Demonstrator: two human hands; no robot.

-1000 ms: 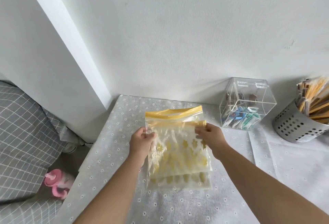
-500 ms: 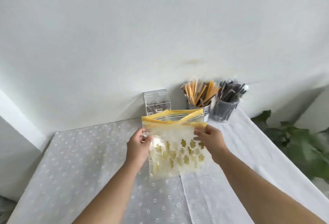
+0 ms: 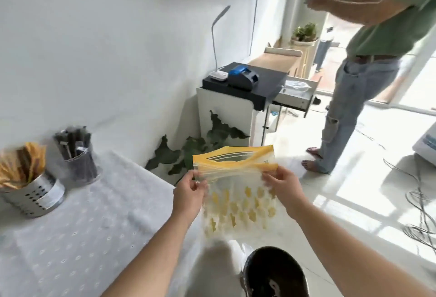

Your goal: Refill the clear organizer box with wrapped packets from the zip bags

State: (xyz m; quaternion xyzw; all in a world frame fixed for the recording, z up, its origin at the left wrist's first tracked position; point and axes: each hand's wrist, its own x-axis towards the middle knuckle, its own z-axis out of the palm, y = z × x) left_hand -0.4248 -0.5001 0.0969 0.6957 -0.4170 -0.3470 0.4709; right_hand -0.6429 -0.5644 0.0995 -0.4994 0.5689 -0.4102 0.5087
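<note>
While its yellow-striped mouth gapes, zip bag (image 3: 238, 192) hangs in air, lower centre of frame. Left hand (image 3: 188, 192) pinches left edge, right hand (image 3: 283, 188) pinches right edge. Left of frame: perforated steel cup (image 3: 33, 195), dark mesh cup (image 3: 79, 166) on white tablecloth (image 3: 94, 237). Upper right: person in green shirt (image 3: 377, 37).

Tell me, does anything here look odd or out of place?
The zip bag, pinched by the left hand and right hand, hangs open beyond the edge of the table, above the floor rather than the tabletop. Loose cables also sprawl tangled at right.
</note>
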